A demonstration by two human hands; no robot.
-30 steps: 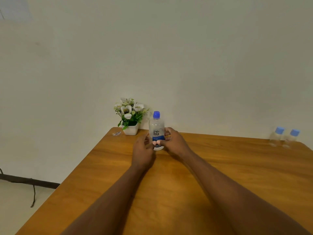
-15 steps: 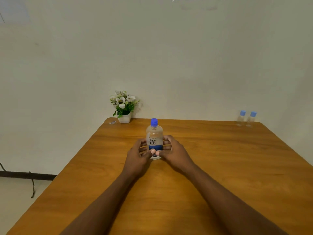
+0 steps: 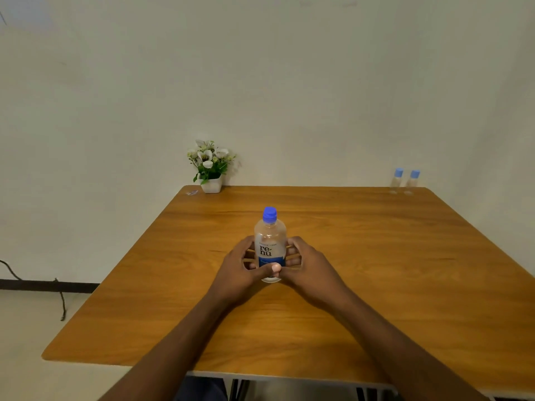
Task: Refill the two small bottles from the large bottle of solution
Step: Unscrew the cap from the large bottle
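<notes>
Two hands, L hand [image 3: 237, 270] & R hand [image 3: 309, 267], wrap the large bottle [image 3: 269, 241] low down, fingers curled round it, forearms stretched fwd. It now stands mid table [image 3: 376, 285], pulled nearer from the back edge, cap on. The two small bottles [image 3: 398, 180] wait at the far right corner, so pouring hasn't begun.

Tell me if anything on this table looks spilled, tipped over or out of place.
Nothing stands out. The large bottle stands upright and capped, gripped by the left hand and right hand. The two small bottles stand upright, capped, at the far right corner; the flower pot sits upright far left. No spill shows on the table.
</notes>
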